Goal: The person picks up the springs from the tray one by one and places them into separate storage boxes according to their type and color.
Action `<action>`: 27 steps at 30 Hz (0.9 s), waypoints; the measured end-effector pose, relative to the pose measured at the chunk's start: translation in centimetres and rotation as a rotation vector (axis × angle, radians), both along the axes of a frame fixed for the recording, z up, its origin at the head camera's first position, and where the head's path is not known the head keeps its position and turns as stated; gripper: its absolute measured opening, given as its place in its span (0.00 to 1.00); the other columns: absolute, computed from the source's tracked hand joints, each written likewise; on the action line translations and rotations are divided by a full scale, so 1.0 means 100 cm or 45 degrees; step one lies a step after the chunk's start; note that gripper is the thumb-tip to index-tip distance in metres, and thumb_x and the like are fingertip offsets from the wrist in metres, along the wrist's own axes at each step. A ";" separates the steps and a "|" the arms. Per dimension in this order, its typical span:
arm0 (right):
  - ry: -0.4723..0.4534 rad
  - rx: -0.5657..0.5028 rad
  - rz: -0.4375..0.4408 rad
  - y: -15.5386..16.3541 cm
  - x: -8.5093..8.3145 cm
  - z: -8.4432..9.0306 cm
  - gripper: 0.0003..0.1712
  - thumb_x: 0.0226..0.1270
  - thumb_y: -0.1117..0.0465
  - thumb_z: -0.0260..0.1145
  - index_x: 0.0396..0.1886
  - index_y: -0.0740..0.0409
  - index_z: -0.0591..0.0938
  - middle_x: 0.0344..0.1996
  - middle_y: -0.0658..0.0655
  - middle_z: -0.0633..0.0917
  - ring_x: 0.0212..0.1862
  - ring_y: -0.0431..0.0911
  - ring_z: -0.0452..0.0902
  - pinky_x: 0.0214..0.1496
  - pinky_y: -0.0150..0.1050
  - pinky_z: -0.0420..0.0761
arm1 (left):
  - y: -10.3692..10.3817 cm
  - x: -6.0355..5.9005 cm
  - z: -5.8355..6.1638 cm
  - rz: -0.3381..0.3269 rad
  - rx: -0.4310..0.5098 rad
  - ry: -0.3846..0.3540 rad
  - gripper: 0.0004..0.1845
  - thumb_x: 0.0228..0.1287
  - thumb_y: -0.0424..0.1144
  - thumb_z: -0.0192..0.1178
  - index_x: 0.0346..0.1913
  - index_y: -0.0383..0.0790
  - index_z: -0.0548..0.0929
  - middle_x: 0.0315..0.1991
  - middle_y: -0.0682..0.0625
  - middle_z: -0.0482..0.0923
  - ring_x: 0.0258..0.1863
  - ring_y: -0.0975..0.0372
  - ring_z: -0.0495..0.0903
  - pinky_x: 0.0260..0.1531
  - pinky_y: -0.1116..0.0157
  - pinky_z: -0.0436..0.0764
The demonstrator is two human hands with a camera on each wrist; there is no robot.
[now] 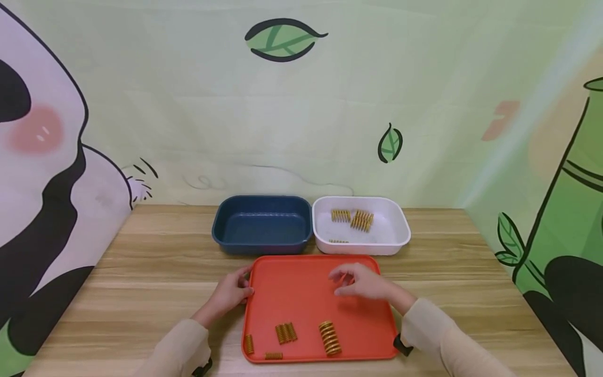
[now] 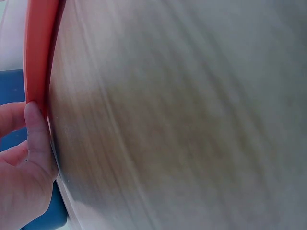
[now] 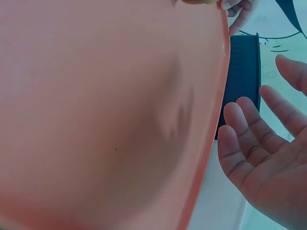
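At the left edge of the red tray [image 1: 292,293], my left hand [image 1: 228,290] pinches the rim, its thumb [image 2: 34,117] lying against the tray's side in the left wrist view. My right hand [image 1: 361,281] hovers over the tray's upper right with fingers loosely bent and nothing in them; its fingers [image 3: 235,148] are spread apart in the right wrist view. Gold coil springs lie along the tray's near side: a large spring [image 1: 330,337], medium coils [image 1: 286,332], a small spring [image 1: 274,356] by the front rim and another small spring [image 1: 249,344] by the left rim.
Behind the tray stand a dark blue bin [image 1: 261,248] and, to its right, a white bin [image 1: 395,235] with several gold springs [image 1: 361,221] inside. All of it rests on a wooden table [image 1: 155,267], with a printed cloth [image 1: 198,104] hanging behind.
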State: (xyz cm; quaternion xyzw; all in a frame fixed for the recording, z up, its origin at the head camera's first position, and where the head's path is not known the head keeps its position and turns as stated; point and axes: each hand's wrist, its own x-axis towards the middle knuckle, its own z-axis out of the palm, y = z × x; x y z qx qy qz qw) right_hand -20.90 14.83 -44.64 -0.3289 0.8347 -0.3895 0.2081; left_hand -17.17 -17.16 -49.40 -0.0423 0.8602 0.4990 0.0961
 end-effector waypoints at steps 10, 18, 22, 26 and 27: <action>-0.123 0.013 0.122 -0.009 0.007 -0.003 0.18 0.54 0.65 0.63 0.47 0.63 0.77 0.43 0.60 0.80 0.36 0.43 0.75 0.43 0.35 0.75 | 0.000 -0.001 -0.002 0.014 -0.007 -0.013 0.30 0.52 0.25 0.58 0.61 0.35 0.65 0.27 0.46 0.70 0.21 0.62 0.69 0.20 0.68 0.76; -0.267 0.046 0.165 -0.014 0.010 -0.010 0.18 0.54 0.64 0.63 0.47 0.59 0.77 0.42 0.56 0.81 0.39 0.45 0.74 0.43 0.32 0.74 | 0.000 -0.002 -0.003 0.016 0.000 -0.011 0.30 0.51 0.25 0.58 0.61 0.35 0.65 0.27 0.46 0.70 0.22 0.62 0.69 0.21 0.68 0.76; -0.301 0.045 0.170 -0.015 0.011 -0.013 0.18 0.54 0.63 0.64 0.47 0.58 0.78 0.42 0.55 0.81 0.40 0.46 0.74 0.42 0.31 0.74 | 0.000 -0.002 -0.003 0.008 0.002 -0.012 0.30 0.51 0.25 0.58 0.61 0.34 0.65 0.27 0.46 0.70 0.22 0.62 0.69 0.21 0.68 0.76; -0.339 0.017 0.187 -0.017 0.013 -0.014 0.19 0.54 0.64 0.64 0.47 0.60 0.77 0.41 0.56 0.81 0.42 0.48 0.74 0.43 0.31 0.74 | 0.000 -0.001 -0.002 0.003 -0.001 -0.016 0.31 0.52 0.25 0.58 0.61 0.35 0.65 0.27 0.46 0.70 0.22 0.62 0.69 0.21 0.68 0.76; -0.348 0.011 0.192 -0.017 0.014 -0.014 0.19 0.54 0.64 0.64 0.47 0.60 0.77 0.41 0.57 0.81 0.42 0.48 0.75 0.43 0.30 0.74 | 0.000 -0.001 -0.002 0.001 -0.004 -0.016 0.31 0.52 0.25 0.57 0.61 0.35 0.64 0.27 0.46 0.70 0.22 0.62 0.69 0.21 0.68 0.76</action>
